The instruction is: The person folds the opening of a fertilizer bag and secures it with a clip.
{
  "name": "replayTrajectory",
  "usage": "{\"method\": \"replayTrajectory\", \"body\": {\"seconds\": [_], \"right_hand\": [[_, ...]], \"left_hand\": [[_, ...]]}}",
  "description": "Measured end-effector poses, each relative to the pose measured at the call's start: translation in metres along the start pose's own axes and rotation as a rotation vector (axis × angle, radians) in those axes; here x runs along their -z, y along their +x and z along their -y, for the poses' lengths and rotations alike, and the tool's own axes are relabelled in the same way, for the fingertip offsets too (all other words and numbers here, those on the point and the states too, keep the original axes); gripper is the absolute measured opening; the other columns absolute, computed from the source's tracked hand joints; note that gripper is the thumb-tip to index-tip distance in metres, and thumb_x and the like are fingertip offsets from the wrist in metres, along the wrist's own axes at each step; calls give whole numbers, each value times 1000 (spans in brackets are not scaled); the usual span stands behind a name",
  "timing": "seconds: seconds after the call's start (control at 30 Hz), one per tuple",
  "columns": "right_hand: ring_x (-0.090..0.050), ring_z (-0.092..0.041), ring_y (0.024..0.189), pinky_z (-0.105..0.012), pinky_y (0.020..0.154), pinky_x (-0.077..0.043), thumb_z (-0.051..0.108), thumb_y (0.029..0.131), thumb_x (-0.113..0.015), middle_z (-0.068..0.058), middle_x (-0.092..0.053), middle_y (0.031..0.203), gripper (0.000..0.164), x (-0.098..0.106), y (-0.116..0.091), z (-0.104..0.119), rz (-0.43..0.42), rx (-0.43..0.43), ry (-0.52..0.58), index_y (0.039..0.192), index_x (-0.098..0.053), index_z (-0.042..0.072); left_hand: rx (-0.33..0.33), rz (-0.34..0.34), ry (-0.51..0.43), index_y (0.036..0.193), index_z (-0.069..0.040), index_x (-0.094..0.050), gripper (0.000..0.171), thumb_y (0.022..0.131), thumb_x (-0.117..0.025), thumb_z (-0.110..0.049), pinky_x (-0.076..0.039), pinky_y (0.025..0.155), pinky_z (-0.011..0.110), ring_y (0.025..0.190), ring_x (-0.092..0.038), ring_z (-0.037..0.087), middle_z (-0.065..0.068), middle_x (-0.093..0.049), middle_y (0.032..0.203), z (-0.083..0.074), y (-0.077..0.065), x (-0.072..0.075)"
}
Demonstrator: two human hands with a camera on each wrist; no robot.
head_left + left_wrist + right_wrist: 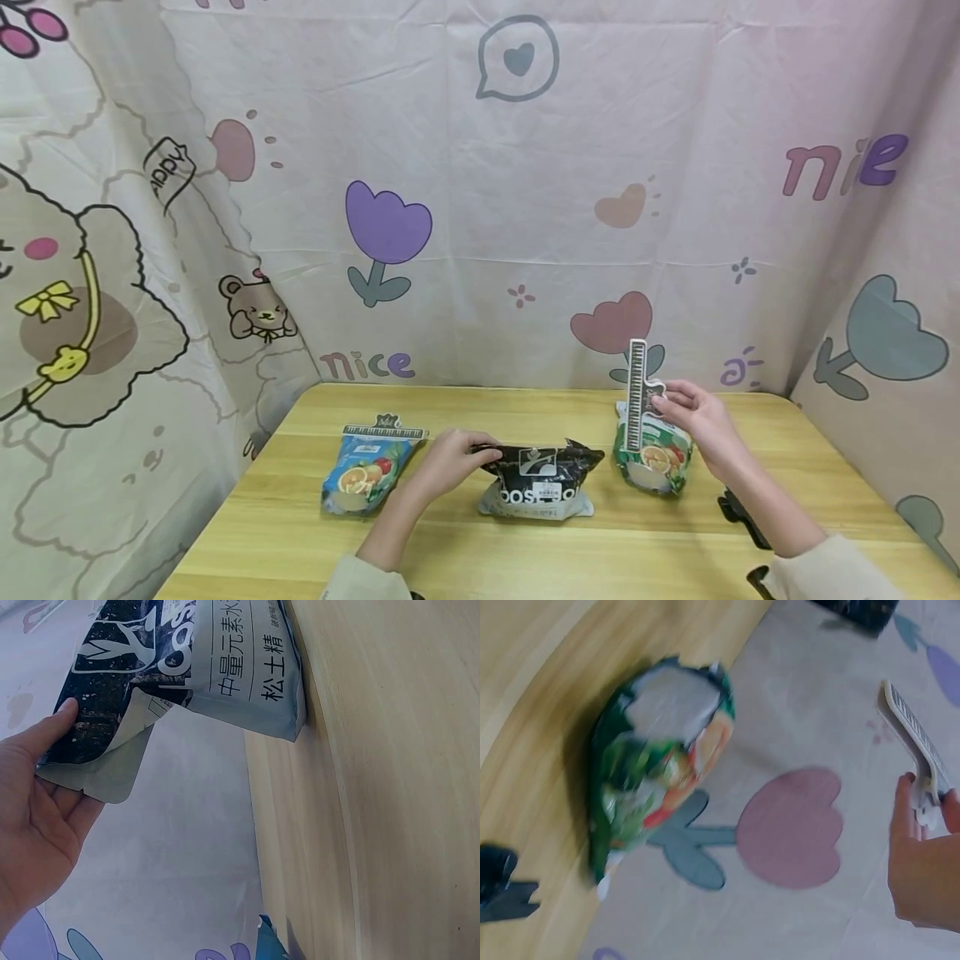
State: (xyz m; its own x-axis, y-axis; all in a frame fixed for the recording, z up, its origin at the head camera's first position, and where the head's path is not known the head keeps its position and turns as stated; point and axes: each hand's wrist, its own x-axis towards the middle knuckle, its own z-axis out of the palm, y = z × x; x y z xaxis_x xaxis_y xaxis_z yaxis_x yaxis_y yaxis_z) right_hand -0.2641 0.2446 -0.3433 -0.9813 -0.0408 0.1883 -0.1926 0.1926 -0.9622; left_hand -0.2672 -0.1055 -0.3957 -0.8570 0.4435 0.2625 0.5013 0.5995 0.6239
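Note:
My left hand point(447, 464) pinches the upper left corner of a black and grey printed bag point(534, 500), which stands on the table at the middle. In the left wrist view, the thumb lies on the bag's black front point(105, 690) and the fingers are behind its folded top. With thumb and fingers, my right hand point(703, 421) grips a bag clip point(635, 396) with a piano-key pattern, held upright. This clip is apart from the green bag point(656, 757) in the right wrist view; in the head view it overlaps that bag.
On the left lies a blue bag point(367, 477) with a similar piano-key clip point(385, 432) across its top. A black plastic piece point(744, 518) lies near my right forearm. The wooden table point(300, 542) ends at a printed cloth point(480, 317) behind the bags.

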Motion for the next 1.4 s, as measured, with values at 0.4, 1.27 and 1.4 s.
{"method": "replayTrajectory", "body": {"seconds": [0.4, 1.27, 1.4], "right_hand": [[-65, -8, 77, -20, 72, -50, 8, 82, -69, -20, -66, 95, 27, -53, -5, 3, -100, 173, -124, 102, -60, -9], [-57, -6, 49, -10, 46, -41, 4, 70, -77, -3, -69, 75, 20, -108, 12, -6, 208, 1047, -819, 89, -68, 3], [-56, -6, 49, -10, 44, -40, 5, 72, -75, -3, -69, 77, 19, -112, 11, -2, 245, 992, -859, 90, -69, 4]], "left_hand": [[-8, -9, -1, 99, -11, -71, 20, 90, -60, -25, -50, 73, 30, 88, -62, 16, 1, -68, 96, -1, 0, 0], [78, -83, -99, 118, -10, -55, 31, 88, -56, -6, -45, 58, 29, 79, -60, 17, 9, -66, 100, -2, 4, -3], [81, -88, -120, 115, -11, -57, 29, 87, -54, -4, -45, 58, 28, 85, -60, 19, 10, -65, 101, -2, 4, -3]]}}
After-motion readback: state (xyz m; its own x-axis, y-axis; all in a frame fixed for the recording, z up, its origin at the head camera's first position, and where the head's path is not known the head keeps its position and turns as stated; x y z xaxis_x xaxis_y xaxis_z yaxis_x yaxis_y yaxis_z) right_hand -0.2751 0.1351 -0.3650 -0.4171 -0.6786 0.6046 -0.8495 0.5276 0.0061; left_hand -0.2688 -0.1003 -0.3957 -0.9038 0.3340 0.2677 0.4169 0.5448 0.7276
